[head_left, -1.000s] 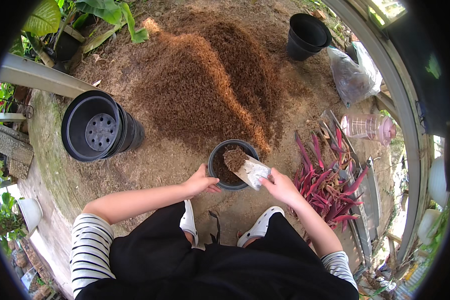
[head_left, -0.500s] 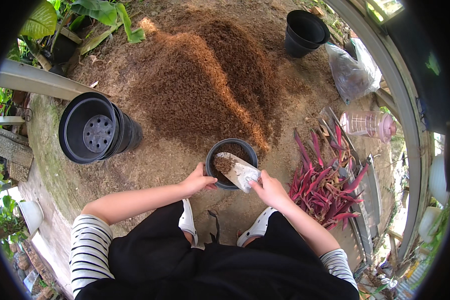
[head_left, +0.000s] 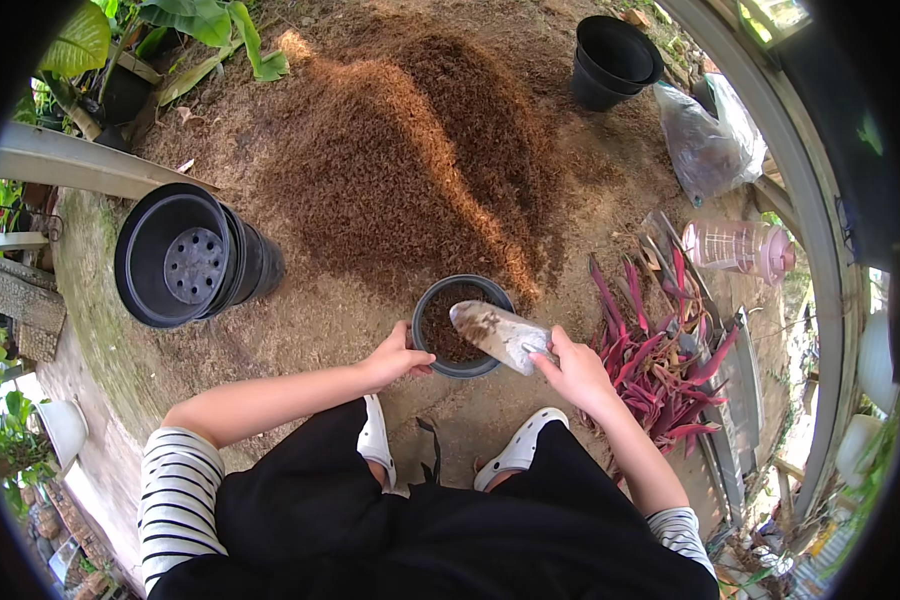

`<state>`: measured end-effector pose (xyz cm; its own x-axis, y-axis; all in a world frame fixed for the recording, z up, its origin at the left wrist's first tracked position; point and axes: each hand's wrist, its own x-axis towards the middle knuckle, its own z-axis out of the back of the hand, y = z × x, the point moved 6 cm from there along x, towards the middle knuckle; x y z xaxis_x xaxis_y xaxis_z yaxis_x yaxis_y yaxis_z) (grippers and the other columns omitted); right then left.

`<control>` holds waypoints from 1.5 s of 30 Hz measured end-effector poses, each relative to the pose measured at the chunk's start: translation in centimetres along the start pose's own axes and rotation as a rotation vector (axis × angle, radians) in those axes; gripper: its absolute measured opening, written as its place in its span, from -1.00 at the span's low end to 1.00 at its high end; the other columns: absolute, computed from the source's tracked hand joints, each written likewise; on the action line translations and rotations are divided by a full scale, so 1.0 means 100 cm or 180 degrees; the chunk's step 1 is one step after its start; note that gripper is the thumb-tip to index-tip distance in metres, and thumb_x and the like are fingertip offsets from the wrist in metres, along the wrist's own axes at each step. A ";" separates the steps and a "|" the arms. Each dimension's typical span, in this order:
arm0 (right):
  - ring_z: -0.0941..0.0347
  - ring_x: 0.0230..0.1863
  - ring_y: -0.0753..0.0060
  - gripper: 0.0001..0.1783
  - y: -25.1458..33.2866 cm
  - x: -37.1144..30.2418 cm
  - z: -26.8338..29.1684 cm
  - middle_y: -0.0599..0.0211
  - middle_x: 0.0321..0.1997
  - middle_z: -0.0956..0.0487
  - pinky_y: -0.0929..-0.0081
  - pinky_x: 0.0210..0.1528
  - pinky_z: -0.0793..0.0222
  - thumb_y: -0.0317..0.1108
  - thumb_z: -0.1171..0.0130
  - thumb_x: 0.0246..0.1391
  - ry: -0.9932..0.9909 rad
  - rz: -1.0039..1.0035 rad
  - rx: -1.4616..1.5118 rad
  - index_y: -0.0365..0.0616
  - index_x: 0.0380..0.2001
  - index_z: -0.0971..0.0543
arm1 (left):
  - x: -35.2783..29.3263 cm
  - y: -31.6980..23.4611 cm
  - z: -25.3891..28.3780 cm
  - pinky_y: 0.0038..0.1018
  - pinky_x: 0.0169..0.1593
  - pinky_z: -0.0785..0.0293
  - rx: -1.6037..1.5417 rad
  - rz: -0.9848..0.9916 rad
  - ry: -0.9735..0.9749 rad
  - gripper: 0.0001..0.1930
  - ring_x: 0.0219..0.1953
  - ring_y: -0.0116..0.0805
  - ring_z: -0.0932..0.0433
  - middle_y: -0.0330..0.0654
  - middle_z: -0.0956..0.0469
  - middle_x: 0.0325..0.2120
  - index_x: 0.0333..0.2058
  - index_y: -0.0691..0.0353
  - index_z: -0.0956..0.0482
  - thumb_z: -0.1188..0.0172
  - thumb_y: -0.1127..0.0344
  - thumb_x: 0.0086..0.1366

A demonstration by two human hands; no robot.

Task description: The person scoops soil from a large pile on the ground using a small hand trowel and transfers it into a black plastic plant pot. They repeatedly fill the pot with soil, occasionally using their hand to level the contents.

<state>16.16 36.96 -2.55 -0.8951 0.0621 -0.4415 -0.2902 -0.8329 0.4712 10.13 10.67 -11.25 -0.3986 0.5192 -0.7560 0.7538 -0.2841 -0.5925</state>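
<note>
A small dark plastic pot (head_left: pixel 460 372) stands on the ground before me, partly filled with brown, crumbly potting mix (head_left: pixel 440 325). My left hand (head_left: pixel 398 360) grips its left rim, thumb and fingers closed round the edge. In my right hand (head_left: pixel 577 374) is a hand trowel (head_left: pixel 503 337) with a pale metal blade. The blade slants over the right side of the pot, its tip above the mix. Only brown smears cling to it. My right fingers cover its handle. Just beyond the pot rises a big pile of brown coir-like mix (head_left: pixel 370 180).
At left lies a tilted stack of black pots (head_left: pixel 255 265). Cut purple-red leafy plants (head_left: pixel 660 370) lie at right, near a pink bottle (head_left: pixel 738 250). Farther back are another black pot (head_left: pixel 610 75) and a clear plastic bag (head_left: pixel 710 145). A metal post (head_left: pixel 820 200) curves along the right.
My right hand has moved slightly right, and the trowel has turned over. The clump of mix on its blade has dropped off. My left hand stays on the pot's rim.
</note>
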 end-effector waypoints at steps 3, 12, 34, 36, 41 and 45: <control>-0.51 -0.40 -0.18 -0.60 0.009 -0.001 0.002 -0.02 -0.46 -0.56 0.03 -0.39 -0.38 -0.06 -0.05 0.16 -0.0106 0.0126 -0.0123 -0.20 -0.20 -0.30 | 0.002 0.000 0.000 -0.41 -0.20 -0.57 0.0012 0.0004 -0.0027 -0.21 -0.28 -0.25 -0.59 0.05 -0.47 -0.24 0.21 0.41 0.19 -0.20 0.44 0.19; -0.54 -0.22 -0.13 -0.51 -0.070 0.047 -0.012 -0.13 -0.31 -0.57 0.16 -0.17 -0.39 -0.05 -0.04 0.19 -0.0847 -0.0619 0.1347 -0.33 -0.12 -0.35 | -0.013 -0.033 0.005 -0.21 -0.02 -0.42 0.1643 -0.0973 -0.0340 -0.31 -0.13 0.00 -0.55 0.14 -0.46 -0.11 0.28 0.14 0.17 -0.04 0.29 0.31; -0.31 -0.64 0.61 -0.65 -0.108 0.066 -0.062 0.45 -0.61 -0.40 0.55 -0.60 -0.24 -0.11 -0.05 0.23 -0.0340 -0.1025 0.2494 -0.24 -0.25 -0.38 | -0.001 -0.036 0.009 -0.31 -0.22 -0.48 0.1656 -0.1050 -0.0256 -0.49 -0.37 -0.26 -0.58 -0.07 -0.50 -0.38 0.22 0.17 -0.02 0.04 0.32 0.36; -0.32 -0.63 0.61 -0.64 -0.108 0.055 -0.051 0.45 -0.60 -0.41 0.55 -0.59 -0.25 -0.10 -0.06 0.22 -0.0423 -0.0957 0.2467 -0.24 -0.23 -0.38 | 0.001 -0.033 0.008 -0.34 -0.23 -0.48 0.1590 -0.1074 -0.0218 -0.49 -0.38 -0.28 -0.57 -0.08 -0.50 -0.37 0.22 0.18 -0.02 0.04 0.33 0.36; -0.36 -0.58 0.60 -0.61 -0.077 0.031 -0.023 0.41 -0.57 -0.46 0.55 -0.53 -0.27 -0.06 -0.08 0.21 -0.0129 -0.0964 0.2336 -0.23 -0.23 -0.40 | 0.002 -0.028 0.011 -0.40 -0.27 -0.50 0.1178 -0.1005 -0.0117 -0.51 -0.41 -0.34 -0.57 -0.08 -0.50 -0.38 0.21 0.22 -0.03 0.05 0.36 0.37; -0.41 -0.47 0.51 -0.54 -0.052 0.010 -0.007 0.30 -0.49 -0.51 0.48 -0.38 -0.33 -0.01 -0.08 0.19 0.0342 -0.0710 0.1684 -0.26 -0.19 -0.44 | -0.004 -0.035 0.007 -0.39 -0.30 -0.52 0.1243 -0.0848 -0.0117 -0.53 -0.45 -0.34 -0.58 -0.08 -0.51 -0.40 0.20 0.24 -0.03 0.08 0.37 0.38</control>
<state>16.99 40.95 -5.99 -0.7615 0.1254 -0.6360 -0.6222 -0.4165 0.6629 7.26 10.92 -9.04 -0.5750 0.5882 -0.5686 0.3727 -0.4304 -0.8221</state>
